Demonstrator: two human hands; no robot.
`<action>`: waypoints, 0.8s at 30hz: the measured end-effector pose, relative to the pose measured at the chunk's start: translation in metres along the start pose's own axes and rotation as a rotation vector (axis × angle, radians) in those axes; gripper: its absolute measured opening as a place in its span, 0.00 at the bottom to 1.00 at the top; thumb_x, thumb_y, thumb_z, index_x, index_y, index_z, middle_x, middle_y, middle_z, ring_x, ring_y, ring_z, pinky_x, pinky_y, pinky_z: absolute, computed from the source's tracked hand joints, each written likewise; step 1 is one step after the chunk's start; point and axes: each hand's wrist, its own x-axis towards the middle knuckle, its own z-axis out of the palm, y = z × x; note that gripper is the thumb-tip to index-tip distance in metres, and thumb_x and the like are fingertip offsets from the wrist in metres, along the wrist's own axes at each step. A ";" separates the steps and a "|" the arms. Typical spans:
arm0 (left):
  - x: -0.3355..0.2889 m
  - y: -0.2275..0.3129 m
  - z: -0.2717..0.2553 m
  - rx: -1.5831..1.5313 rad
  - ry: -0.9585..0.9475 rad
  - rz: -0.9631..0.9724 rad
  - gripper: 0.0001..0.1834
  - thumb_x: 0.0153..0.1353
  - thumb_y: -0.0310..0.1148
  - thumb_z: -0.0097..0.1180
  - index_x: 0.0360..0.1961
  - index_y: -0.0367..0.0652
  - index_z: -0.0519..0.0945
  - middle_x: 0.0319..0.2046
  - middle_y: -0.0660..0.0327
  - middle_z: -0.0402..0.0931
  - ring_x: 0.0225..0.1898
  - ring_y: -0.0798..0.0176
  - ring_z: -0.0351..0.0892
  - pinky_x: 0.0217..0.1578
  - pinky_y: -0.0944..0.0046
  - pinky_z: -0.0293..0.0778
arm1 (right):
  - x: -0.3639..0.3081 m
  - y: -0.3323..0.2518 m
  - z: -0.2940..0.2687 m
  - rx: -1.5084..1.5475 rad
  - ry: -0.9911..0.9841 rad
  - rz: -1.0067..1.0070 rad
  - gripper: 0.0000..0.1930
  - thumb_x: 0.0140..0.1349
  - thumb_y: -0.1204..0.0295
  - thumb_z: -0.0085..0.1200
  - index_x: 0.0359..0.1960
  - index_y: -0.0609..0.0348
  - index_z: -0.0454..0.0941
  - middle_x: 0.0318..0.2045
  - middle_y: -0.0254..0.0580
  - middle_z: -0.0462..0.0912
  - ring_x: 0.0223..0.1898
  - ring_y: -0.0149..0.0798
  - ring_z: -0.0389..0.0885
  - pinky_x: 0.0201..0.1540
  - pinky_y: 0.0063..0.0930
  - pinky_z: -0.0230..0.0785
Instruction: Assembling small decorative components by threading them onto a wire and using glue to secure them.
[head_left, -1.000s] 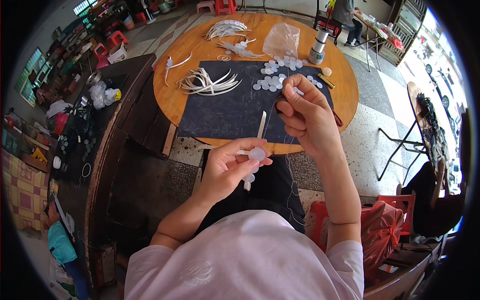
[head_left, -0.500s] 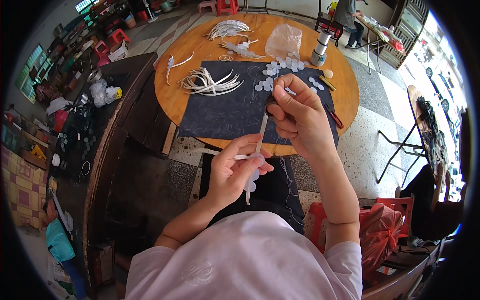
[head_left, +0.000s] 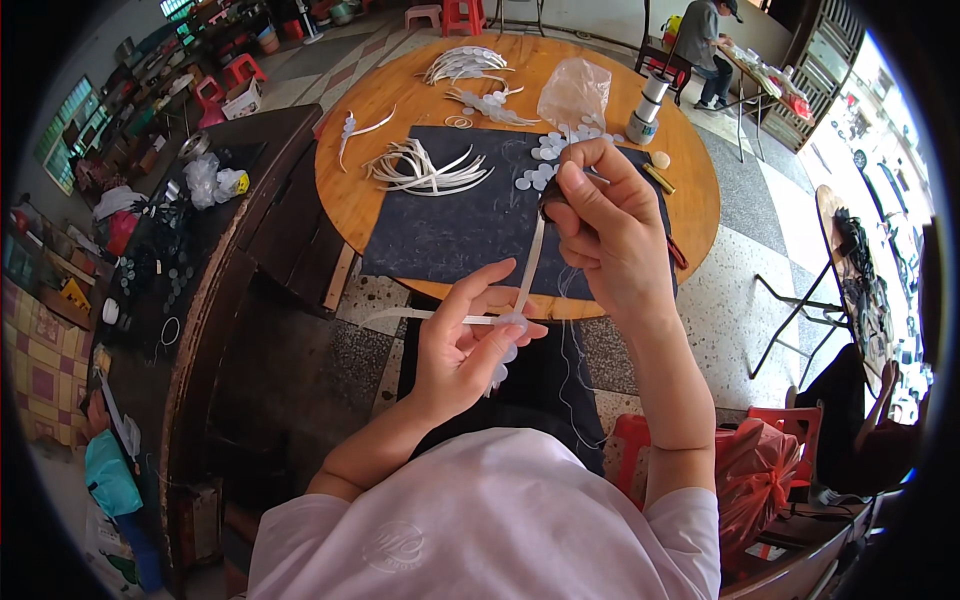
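My left hand is closed on a narrow white strap with overlapping translucent round discs, thumb pressed over the discs. One strap tail sticks out leftward past the fingers; another rises toward my right hand. That hand is raised over the dark mat, thumb and index finger pinched together. What sits in the pinch is too small to make out. A dark band shows at its curled fingers, beside the strap's upper end. Thin pale thread hangs in loose loops below the right hand.
On the round wooden table lies a dark mat with a bundle of white straps and loose discs. Behind are finished-looking strips, a plastic bag and a thread spool. Another person sits far right.
My right hand has shifted slightly to the right, and the strap leans a little more that way. The left hand keeps its hold. The whole view has moved slightly.
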 end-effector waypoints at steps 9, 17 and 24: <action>0.011 -0.003 -0.008 0.057 0.042 0.075 0.25 0.56 0.17 0.50 0.56 0.31 0.63 0.36 0.49 0.78 0.38 0.57 0.80 0.41 0.64 0.77 | -0.002 -0.007 0.005 -0.031 -0.007 -0.052 0.05 0.65 0.69 0.48 0.33 0.54 0.69 0.17 0.25 0.69 0.15 0.14 0.54 0.16 0.11 0.42; 0.015 0.008 -0.007 -0.057 0.133 0.035 0.24 0.54 0.16 0.52 0.54 0.31 0.67 0.37 0.48 0.78 0.38 0.57 0.81 0.40 0.64 0.77 | -0.011 -0.012 -0.005 -0.179 0.014 -0.176 0.04 0.66 0.72 0.44 0.35 0.57 0.70 0.21 0.32 0.71 0.14 0.17 0.57 0.16 0.10 0.47; 0.013 0.006 -0.019 -0.004 0.204 0.074 0.20 0.53 0.16 0.54 0.50 0.32 0.72 0.37 0.48 0.78 0.36 0.56 0.81 0.39 0.64 0.78 | -0.070 -0.016 -0.011 -1.482 0.517 -0.888 0.06 0.51 0.88 0.49 0.30 0.68 0.72 0.34 0.49 0.77 0.32 0.38 0.77 0.35 0.21 0.68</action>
